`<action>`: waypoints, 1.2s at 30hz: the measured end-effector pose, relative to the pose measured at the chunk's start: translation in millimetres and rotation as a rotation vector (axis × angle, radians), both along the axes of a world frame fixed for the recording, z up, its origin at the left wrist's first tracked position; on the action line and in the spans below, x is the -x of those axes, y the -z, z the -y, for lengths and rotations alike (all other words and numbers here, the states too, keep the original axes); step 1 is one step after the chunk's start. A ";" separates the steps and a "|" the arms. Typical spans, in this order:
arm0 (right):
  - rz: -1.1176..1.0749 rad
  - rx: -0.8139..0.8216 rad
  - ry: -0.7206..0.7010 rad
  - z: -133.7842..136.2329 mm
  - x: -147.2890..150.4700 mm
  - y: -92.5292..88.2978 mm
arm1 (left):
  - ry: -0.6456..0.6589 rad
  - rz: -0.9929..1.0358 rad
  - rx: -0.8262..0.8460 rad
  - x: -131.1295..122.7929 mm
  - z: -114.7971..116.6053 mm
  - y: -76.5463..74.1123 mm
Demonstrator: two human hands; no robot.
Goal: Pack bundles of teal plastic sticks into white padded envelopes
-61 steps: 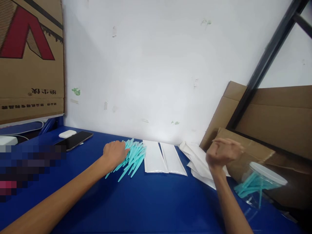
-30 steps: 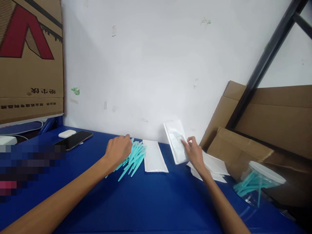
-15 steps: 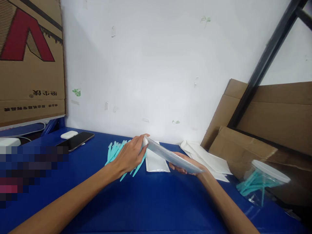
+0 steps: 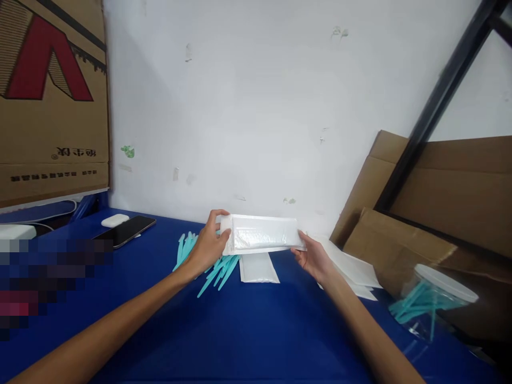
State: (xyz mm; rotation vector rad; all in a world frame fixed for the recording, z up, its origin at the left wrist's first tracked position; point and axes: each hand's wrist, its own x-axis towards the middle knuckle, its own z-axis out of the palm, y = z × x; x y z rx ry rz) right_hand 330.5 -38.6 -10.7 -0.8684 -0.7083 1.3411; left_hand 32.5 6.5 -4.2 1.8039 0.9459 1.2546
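Both hands hold a long white and clear pouch (image 4: 262, 233) level above the blue table (image 4: 248, 330). My left hand (image 4: 208, 245) pinches its left end with thumb on the front. My right hand (image 4: 314, 258) grips its right end from below. Under the pouch lies a heap of teal plastic sticks (image 4: 216, 264), beside another white pouch (image 4: 258, 266) lying flat. A stack of white pouches (image 4: 352, 272) sits to the right of my right hand.
A clear jar (image 4: 430, 306) with teal sticks lies on its side at the right, by brown cardboard (image 4: 404, 248). A black phone (image 4: 126, 230) and a white earbud case (image 4: 114, 220) lie at the back left. A cardboard box (image 4: 52, 101) stands at the left.
My right hand picked a pouch off the table. My left hand left the teal sticks and took its other end. The pouch now hangs level between both hands, facing me.
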 end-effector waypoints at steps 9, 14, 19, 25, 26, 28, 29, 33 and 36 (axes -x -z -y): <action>0.031 -0.037 0.058 0.0 0.2 1.6 | -0.029 -0.057 0.034 -0.3 -3.4 3.3; 0.037 -0.043 0.082 0.9 0.3 -0.8 | -0.016 -0.112 -0.091 0.8 0.0 1.0; 0.034 -0.054 0.067 3.8 2.6 -3.6 | 0.335 -0.027 0.213 -1.4 7.8 -3.1; 0.004 -0.204 -0.025 14.0 6.5 -12.8 | 0.536 0.089 0.478 3.6 3.9 -2.2; 0.001 -0.229 -0.040 15.9 7.5 -13.9 | 0.548 0.097 0.506 4.5 3.0 -2.1; 0.008 -0.267 -0.052 19.3 10.0 -15.2 | 0.563 0.113 0.544 5.4 2.3 -2.1; 0.016 -0.286 -0.051 20.6 11.5 -15.2 | 0.568 0.119 0.557 5.4 2.5 -1.9; 0.033 -0.337 -0.043 23.1 16.9 -12.6 | 0.587 0.115 0.575 4.4 5.1 -0.8; 0.038 -0.338 -0.056 23.2 19.6 -10.8 | 0.589 0.088 0.567 4.5 6.5 -0.8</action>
